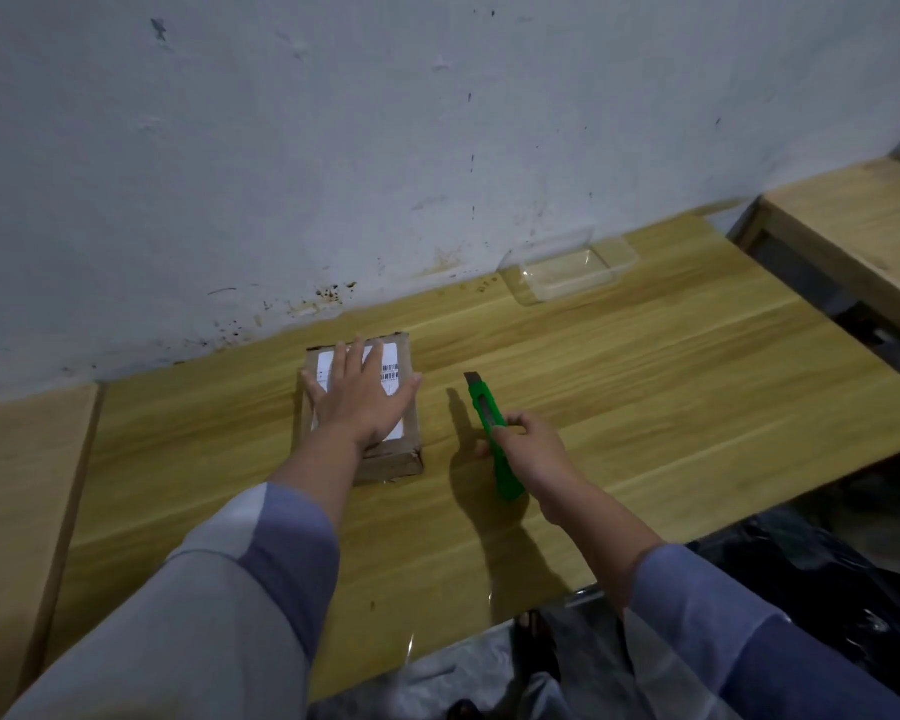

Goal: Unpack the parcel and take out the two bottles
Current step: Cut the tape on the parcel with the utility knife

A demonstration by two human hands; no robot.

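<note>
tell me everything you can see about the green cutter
The green utility knife is a slim snap-blade cutter with a bright green plastic body, a dark slider strip along its top and a short grey metal blade tip showing at the far end. The right hand grips its rear half, blade pointing away from the person. It is just right of the cardboard parcel, not touching it, throwing a shadow on the wooden table.

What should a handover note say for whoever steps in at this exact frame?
Left hand: open, flat on top of the parcel, pinning it to the table.
Right hand: fingers closed on the green utility knife, blade tip pointing away, beside the parcel and apart from it.
Done: knife in hand, parcel steadied.
Left: parcel looks still sealed; cut it open, take out both bottles, which are not visible yet.
</note>
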